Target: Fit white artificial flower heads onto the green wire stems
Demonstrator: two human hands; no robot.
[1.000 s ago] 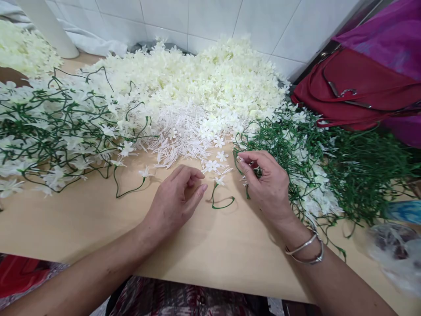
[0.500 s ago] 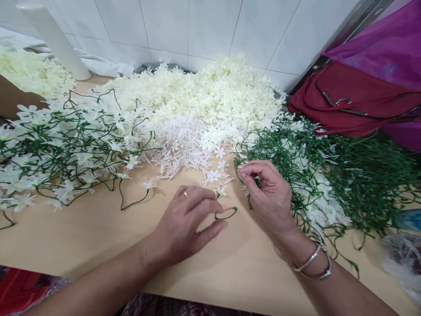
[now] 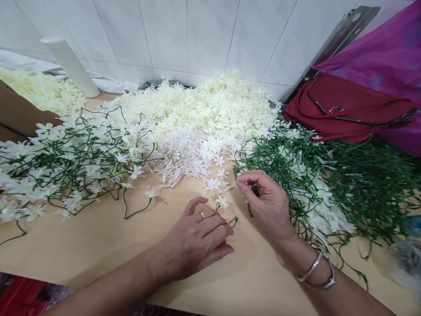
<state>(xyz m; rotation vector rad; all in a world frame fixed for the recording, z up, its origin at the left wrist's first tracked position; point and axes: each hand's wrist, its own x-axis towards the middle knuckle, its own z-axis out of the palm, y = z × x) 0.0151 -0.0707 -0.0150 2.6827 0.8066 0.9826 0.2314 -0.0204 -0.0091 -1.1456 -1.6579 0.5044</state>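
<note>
My left hand (image 3: 200, 237) hovers low over the table, its fingers loosely bent and apart, a ring on one of them. Partly hidden beneath it is a green artificial flower stem (image 3: 234, 222), with a white flower (image 3: 222, 202) just beyond the fingers. Thumb and forefinger of my right hand (image 3: 265, 202) are pinched together beside the pile of green stems (image 3: 272, 158); whatever is between the tips is too small to make out. Several loose white blossoms (image 3: 213, 184) lie between my hands, near a heap of thin white sticks (image 3: 184, 153).
Cream blossoms (image 3: 197, 103) are heaped along the tiled wall (image 3: 210, 35). Stemmed white flowers (image 3: 82, 162) cover the left side, by a brown box (image 3: 23, 109) and a white tube (image 3: 72, 66). A red bag (image 3: 348, 105) stands at the back right.
My left hand has shifted slightly right and nearer to me, now covering more of the green stem. My right hand keeps its pinch in nearly the same place. The view has tilted slightly up.
</note>
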